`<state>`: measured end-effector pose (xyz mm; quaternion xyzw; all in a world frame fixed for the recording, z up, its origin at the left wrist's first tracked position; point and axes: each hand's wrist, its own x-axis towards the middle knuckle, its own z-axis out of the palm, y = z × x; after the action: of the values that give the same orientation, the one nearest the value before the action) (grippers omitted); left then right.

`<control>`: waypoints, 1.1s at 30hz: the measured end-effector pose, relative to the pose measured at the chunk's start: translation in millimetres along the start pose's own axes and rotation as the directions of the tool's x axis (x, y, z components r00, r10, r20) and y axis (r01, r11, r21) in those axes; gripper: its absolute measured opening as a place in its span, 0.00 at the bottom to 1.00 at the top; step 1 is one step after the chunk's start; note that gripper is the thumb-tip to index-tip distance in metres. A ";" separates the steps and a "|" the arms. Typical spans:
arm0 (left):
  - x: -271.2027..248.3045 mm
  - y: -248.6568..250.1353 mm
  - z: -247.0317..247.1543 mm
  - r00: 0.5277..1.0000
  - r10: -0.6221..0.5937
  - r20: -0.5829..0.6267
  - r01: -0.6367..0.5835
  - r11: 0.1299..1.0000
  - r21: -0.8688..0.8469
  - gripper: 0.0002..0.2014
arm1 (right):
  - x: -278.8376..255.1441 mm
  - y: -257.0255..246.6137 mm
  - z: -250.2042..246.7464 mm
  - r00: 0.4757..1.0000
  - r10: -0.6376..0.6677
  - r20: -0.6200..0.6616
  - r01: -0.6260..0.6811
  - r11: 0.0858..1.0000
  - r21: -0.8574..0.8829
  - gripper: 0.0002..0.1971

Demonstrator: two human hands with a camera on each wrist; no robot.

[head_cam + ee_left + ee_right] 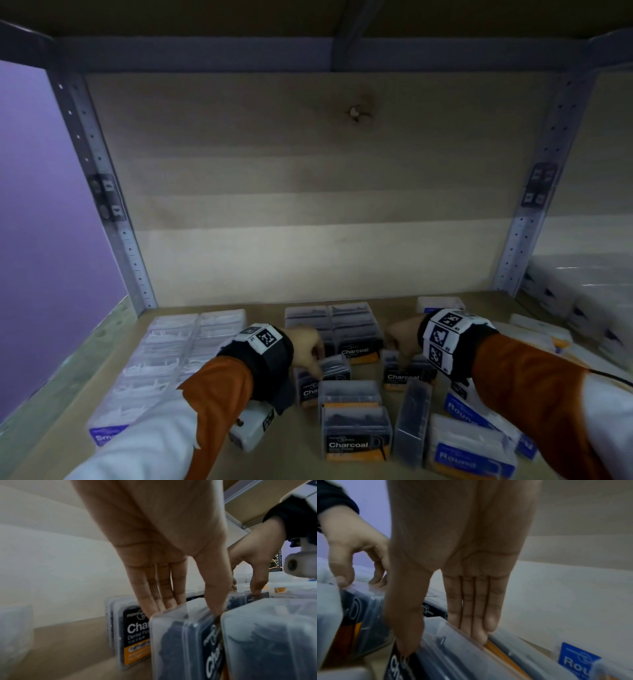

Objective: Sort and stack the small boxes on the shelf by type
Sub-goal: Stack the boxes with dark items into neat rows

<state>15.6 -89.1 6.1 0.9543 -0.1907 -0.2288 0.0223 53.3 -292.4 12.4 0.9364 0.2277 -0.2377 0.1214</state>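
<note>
Several clear boxes with black "Charcoal" labels lie loose on the wooden shelf [274, 455]. My left hand [313, 359] pinches one Charcoal box [325, 375] across its top edge. In the left wrist view the fingers [159, 601] are behind this box [180, 635] and the thumb is in front. My right hand [399, 359] pinches another Charcoal box [407, 375] the same way. The right wrist view shows its thumb and fingers [476, 622] on either side of that box [453, 649]. A Charcoal stack [342, 329] stands behind both hands.
Rows of white boxes [171, 356] fill the left of the shelf. More Charcoal boxes [356, 431] and one box on its edge [412, 418] lie in front. Blue "Round" boxes [472, 455] sit at the right. White packs [582, 291] fill the neighbouring bay.
</note>
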 end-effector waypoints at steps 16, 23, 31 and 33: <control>-12.2 -15.0 3.0 0.999 -0.031 -0.042 0.032 0.999 0.023 0.16 | 11.3 -34.5 -10.3 0.986 -0.169 0.009 0.169 0.985 -0.019 0.21; -11.5 -12.4 5.0 0.998 -0.027 -0.065 0.030 0.998 0.056 0.15 | 10.1 -20.7 -7.4 0.992 -0.106 0.073 0.110 0.992 -0.064 0.10; -1.9 -12.0 5.3 0.997 -0.020 -0.077 0.028 0.995 0.093 0.09 | 17.4 -20.1 -7.9 0.993 -0.120 0.015 0.121 0.985 -0.126 0.08; 0.7 -12.9 6.2 0.997 -0.018 -0.079 0.025 0.996 0.088 0.14 | 20.2 -19.1 -7.7 0.991 -0.133 -0.019 0.129 0.984 -0.126 0.15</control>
<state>18.0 -77.1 -1.5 0.9646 -0.1892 -0.1828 -0.0152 62.9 -265.9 6.6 0.9132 0.3048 -0.2174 0.1606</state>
